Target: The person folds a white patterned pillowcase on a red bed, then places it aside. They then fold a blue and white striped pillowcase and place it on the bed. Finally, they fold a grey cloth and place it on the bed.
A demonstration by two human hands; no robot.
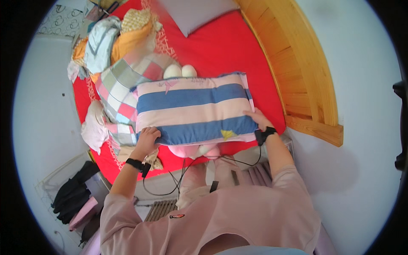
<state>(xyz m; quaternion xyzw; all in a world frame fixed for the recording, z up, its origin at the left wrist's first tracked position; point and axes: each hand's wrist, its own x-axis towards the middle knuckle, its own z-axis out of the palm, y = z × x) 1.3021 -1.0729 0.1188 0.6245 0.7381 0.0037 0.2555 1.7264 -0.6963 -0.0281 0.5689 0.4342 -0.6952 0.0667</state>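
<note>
A pillow [193, 108] in pink and blue stripes, with a yellow star shape near its lower edge, is held level over the red bed. My left hand [148, 139] is closed on its near left corner. At the right edge, my right hand [258, 119] grips it with the thumb on top and the other fingers hidden beneath. Under the pillow lies what looks like a plush toy, mostly covered: two white rounded ends [180, 71] stick out at the far side, and pink and white parts [191, 151] show at the near side.
Left of the pillow lies a checked blanket [123, 87], with piled clothes [102, 44] beyond it. A grey cushion [197, 12] rests on the red bedcover [221, 46]. A wooden headboard [293, 72] stands at right. Black cables [161, 194] hang from both wrist straps.
</note>
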